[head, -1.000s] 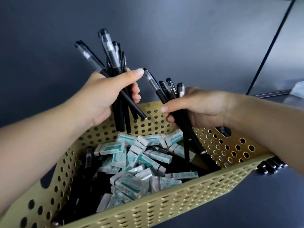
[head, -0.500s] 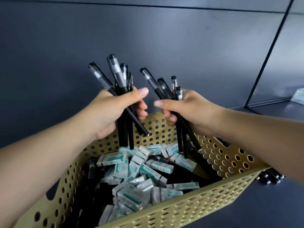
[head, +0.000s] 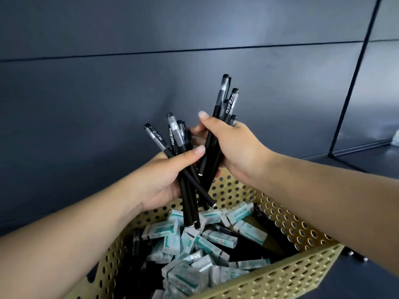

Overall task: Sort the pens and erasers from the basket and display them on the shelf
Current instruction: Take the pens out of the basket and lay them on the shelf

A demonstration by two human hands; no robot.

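Observation:
My left hand (head: pixel 160 182) grips a bundle of several black pens (head: pixel 172 137), caps up, above the yellow perforated basket (head: pixel 287 272). My right hand (head: pixel 235 145) grips a second bundle of black pens (head: pixel 224 98) just above and to the right, and the two bundles cross and touch between my hands. The basket below holds several wrapped white-and-teal erasers (head: pixel 219 236) and more black pens (head: pixel 136 242) lying along its left side and bottom.
The dark grey shelf back panel (head: pixel 108 104) fills the background. A black vertical divider (head: pixel 354 76) stands at the right. A few black pens (head: pixel 356 256) lie on the shelf board right of the basket. A pale packet (head: pixel 395 139) sits at the far right edge.
My two hands have come together; the right hand has risen and moved left until its pens cross the left hand's bundle. The view has tilted, so the basket sits lower.

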